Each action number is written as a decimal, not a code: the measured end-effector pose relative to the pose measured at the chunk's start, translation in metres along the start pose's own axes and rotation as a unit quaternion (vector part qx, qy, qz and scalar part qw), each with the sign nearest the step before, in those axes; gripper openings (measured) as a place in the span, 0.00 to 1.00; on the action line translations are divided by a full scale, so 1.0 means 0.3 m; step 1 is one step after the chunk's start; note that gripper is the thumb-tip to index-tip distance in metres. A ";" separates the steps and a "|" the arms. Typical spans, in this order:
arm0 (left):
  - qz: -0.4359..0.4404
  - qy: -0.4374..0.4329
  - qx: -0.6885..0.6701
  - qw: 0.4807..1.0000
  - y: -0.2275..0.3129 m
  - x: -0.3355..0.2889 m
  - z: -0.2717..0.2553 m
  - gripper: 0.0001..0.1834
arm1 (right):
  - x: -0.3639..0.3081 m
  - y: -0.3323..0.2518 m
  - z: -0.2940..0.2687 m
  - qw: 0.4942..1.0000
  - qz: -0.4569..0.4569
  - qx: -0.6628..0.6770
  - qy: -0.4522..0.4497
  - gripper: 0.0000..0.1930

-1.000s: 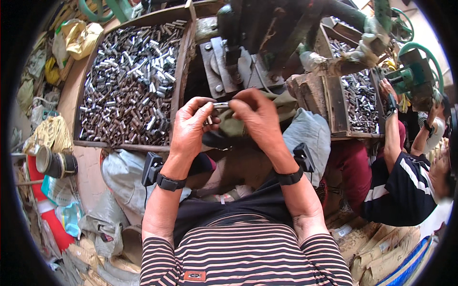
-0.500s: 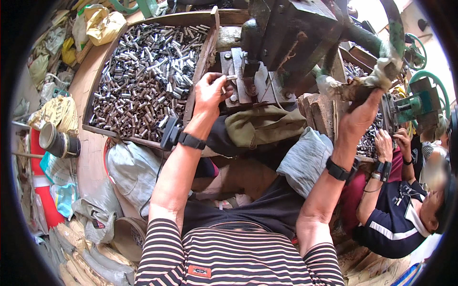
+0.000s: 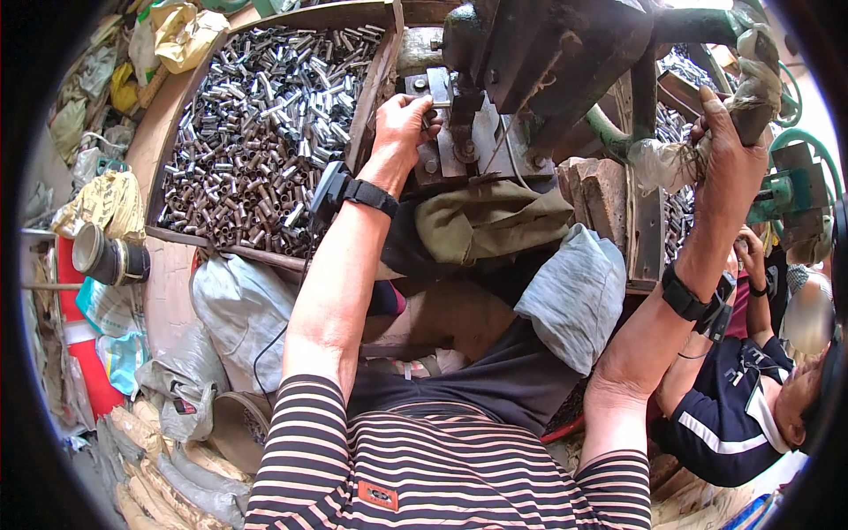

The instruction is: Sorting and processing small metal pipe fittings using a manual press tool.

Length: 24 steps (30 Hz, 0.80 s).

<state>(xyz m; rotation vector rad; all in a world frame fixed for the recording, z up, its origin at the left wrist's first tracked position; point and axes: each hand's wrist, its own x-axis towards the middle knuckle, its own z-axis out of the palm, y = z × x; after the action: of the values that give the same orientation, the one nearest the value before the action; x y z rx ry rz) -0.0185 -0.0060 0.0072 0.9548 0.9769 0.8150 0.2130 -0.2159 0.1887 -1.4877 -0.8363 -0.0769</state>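
Observation:
My left hand (image 3: 402, 128) is closed, with thumb and fingertips pinching a small metal tube (image 3: 440, 105) beside the die of a dark screw press. Under the press's ram (image 3: 463, 119) lies a bolted metal plate (image 3: 435, 86). At the right, my right hand (image 3: 731, 155) grips the press's handle (image 3: 664, 165), which is wrapped in pale, worn cloth or plastic. Part of that grip is hidden by the hand itself. To the left of my left hand stands a wooden tray (image 3: 375, 84) heaped with short metal tubes (image 3: 265, 124), some shiny and some brownish.
An olive cloth (image 3: 490, 221) hangs below the press, and a grey-blue cloth (image 3: 574, 296) covers my knee. Wooden blocks (image 3: 592, 194) stand right of the die. A co-worker (image 3: 733, 406) sits at the right beside a green handwheel press (image 3: 782, 194). Sacks (image 3: 181, 380) lie at the left.
My right hand has swung the wrapped handle to the right and forward. My left hand, pinching the tube, has shifted slightly forward and right, closer to the die.

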 end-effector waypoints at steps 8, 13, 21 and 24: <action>0.008 -0.005 0.019 1.000 0.000 0.001 0.058 0.10 | 0.017 -0.027 0.001 1.000 0.019 0.014 -0.001 0.07; 0.015 -0.025 0.075 0.997 0.002 -0.024 0.067 0.11 | 0.015 -0.003 -0.010 0.999 -0.006 -0.001 0.031 0.08; 0.167 -0.051 0.350 0.920 0.019 0.039 0.033 0.13 | -0.155 0.131 0.102 0.987 -0.029 0.085 0.131 0.06; 0.135 -0.050 0.347 0.927 0.027 0.057 -0.046 0.12 | -0.117 0.071 0.061 0.994 0.032 0.099 0.025 0.05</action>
<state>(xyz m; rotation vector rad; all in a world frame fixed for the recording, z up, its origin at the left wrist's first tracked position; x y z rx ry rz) -0.0266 0.0159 0.0060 1.7561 1.0790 0.6364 0.1907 -0.2123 0.1499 -1.3194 -0.7335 0.0158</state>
